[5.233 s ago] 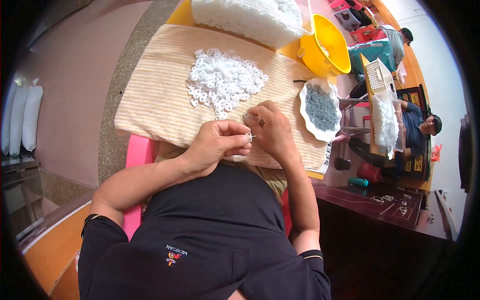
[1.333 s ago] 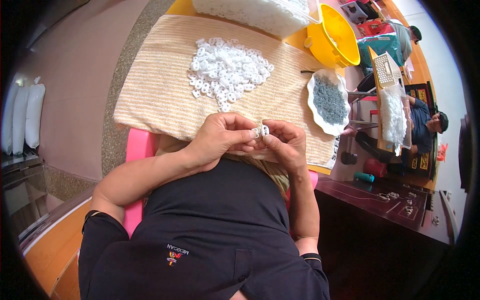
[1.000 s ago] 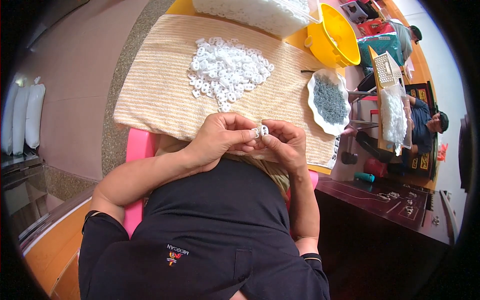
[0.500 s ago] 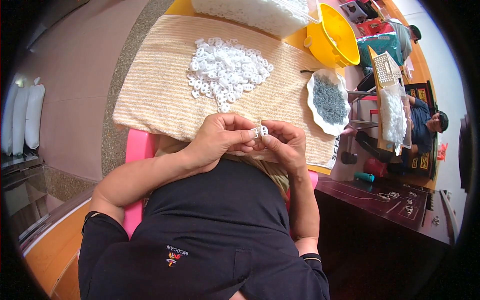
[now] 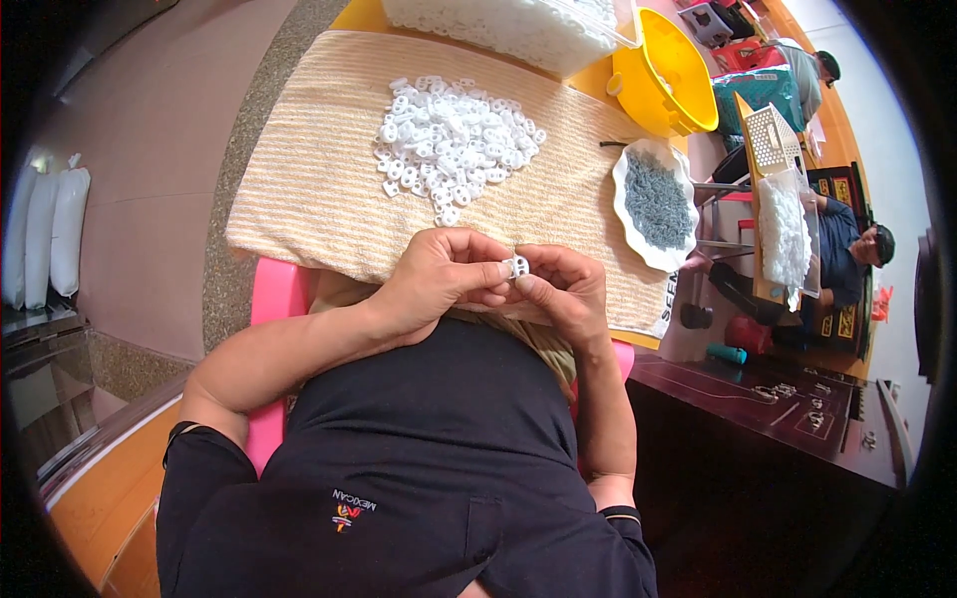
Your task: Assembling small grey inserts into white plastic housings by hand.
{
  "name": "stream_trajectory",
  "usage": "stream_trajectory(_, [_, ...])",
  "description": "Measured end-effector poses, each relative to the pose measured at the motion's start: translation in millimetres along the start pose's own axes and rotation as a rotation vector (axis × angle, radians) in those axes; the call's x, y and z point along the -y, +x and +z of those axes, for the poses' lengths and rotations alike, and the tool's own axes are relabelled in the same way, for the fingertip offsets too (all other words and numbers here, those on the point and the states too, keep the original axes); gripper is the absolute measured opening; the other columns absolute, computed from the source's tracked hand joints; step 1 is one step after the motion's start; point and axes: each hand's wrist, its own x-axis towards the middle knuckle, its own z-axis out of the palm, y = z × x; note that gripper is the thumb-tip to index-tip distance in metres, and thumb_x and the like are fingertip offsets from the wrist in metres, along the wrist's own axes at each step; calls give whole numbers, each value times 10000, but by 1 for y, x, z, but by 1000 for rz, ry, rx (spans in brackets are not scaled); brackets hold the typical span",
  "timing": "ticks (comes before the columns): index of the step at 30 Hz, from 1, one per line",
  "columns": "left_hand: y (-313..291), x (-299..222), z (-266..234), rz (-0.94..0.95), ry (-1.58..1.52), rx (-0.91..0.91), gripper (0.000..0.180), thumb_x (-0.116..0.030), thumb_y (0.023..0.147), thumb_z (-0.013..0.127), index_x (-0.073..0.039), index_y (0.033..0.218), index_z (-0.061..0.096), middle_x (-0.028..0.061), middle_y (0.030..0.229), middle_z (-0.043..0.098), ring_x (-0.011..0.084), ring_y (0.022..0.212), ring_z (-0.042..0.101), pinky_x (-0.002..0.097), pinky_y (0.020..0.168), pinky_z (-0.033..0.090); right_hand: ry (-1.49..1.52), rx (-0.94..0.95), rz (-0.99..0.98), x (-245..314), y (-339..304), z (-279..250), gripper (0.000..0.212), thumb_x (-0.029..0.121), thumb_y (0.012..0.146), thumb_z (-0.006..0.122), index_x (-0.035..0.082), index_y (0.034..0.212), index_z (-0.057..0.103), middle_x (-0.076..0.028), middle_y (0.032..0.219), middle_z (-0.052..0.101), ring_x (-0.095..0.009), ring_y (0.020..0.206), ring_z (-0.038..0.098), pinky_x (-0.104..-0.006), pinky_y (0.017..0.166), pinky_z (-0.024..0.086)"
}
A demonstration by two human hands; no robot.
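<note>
My left hand [image 5: 445, 271] and my right hand [image 5: 567, 286] meet just past the near edge of the towel, fingertips almost touching. Between thumb and forefinger my right hand pinches a small white oval plastic piece with two holes [image 5: 520, 265]. The left thumb and fingers are closed at its left side, on a small pale part mostly covered by the fingertips; its exact kind cannot be made out. Beyond my hands lies a heap of similar white plastic pieces [image 5: 454, 140]. To the right, a white scalloped dish [image 5: 623, 204] holds many tiny grey-blue parts [image 5: 658, 199].
A striped towel [image 5: 309, 159] covers the table. At its far side stand a clear bin [image 5: 478, 35] full of white pieces and a yellow tub [image 5: 653, 95]. Two people [image 5: 845, 244] sit at another table on the right, near a white perforated basket [image 5: 773, 140].
The two small parts, slightly apart before, have come together as my right hand shifted a little left. The heap and the dish look unchanged.
</note>
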Motion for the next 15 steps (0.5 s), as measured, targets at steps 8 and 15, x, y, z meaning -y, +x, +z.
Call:
stream_trajectory(8, [0, 0, -1, -10, 4, 12, 138, -75, 897, 656, -10, 1018, 640, 53, 881, 675, 96, 751, 651, 234, 698, 568, 47, 16, -8, 0, 0, 1, 283, -41, 865, 652, -96, 1137, 595, -152, 986, 684, -192, 881, 680, -299, 798, 570])
stream_trajectory(15, [1, 1, -1, -12, 0, 10, 152, -83, 900, 657, -8, 1030, 636, 52, 888, 675, 92, 749, 645, 231, 696, 566, 38, 15, -7, 1, 0, 1, 282, -36, 866, 653, -95, 1136, 595, -154, 971, 687, -195, 863, 685, -299, 781, 575])
